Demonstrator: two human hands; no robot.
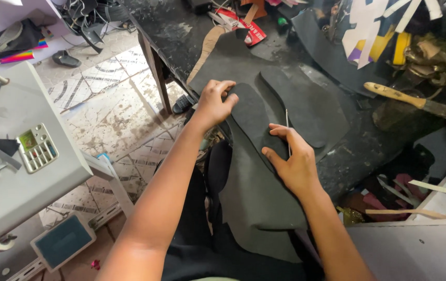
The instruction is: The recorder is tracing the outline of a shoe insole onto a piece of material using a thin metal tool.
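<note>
**Figure: Holding a sole-shaped template flat on sheet material for marking out**

Head view, looking down. A large sheet of dark grey material [264,208] drapes from the black workbench [171,31] over the person's lap. On it lies a dark sole-shaped template [251,119], running from about 11 o'clock to 5 o'clock across the centre of the frame. The left hand [215,104] presses on the template's upper end, fingers curled and closed down onto its edge; whether they pinch the edge or merely press it cannot be told. The right hand [293,156] lies on the lower end with its fingers spread flat and slightly apart, and a thin, light-coloured marking tool [287,127] stands up from between them; its grip is hidden. A second sole-shaped outline [298,106] sits just beside the template at 2 o'clock. A wooden-handled brush [408,99] rests well apart at 3 o'clock, and a grey machine table [20,177] stands at 9 o'clock.

Judged from this pose, the step goes well when both ends of the template stay pinned so it cannot creep, the sheet beneath lies smooth and unwrinkled, and the tool runs hard against the template's edge. Placing the piece close beside the neighbouring outline, without overlap, would spare material.
</note>
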